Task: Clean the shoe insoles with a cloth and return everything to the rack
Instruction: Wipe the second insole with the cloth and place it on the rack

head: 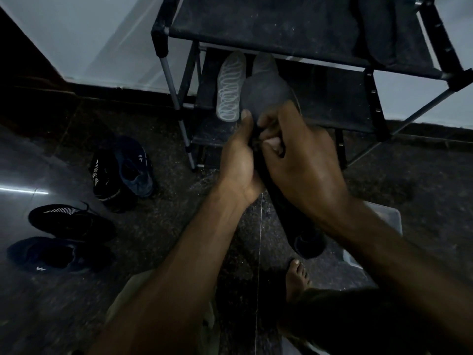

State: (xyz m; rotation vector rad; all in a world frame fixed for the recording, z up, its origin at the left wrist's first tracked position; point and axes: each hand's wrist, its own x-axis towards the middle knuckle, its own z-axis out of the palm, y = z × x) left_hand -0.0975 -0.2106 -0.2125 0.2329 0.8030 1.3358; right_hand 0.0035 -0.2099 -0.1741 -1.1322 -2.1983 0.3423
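Observation:
A long dark insole point(267, 94) is held upright in front of the rack. My left hand point(239, 162) grips its middle from the left, thumb on its face. My right hand point(304, 165) curls its fingers around a small dark wad, seemingly the cloth point(281, 151), pressed against the insole. The insole's lower end point(308, 242) hangs below my right wrist. A pale insole with a looped pattern point(230, 90) and a grey insole point(265, 63) lie on the middle shelf of the black shoe rack point(332, 98). More dark insoles point(376, 29) lie on the top shelf.
Several dark sneakers stand on the dark floor at left: one pair point(122, 172) and another pair point(69, 221) nearer me. A white plastic container point(389, 220) sits under my right forearm. My bare foot point(297, 278) is below. A white wall point(89, 34) stands behind the rack.

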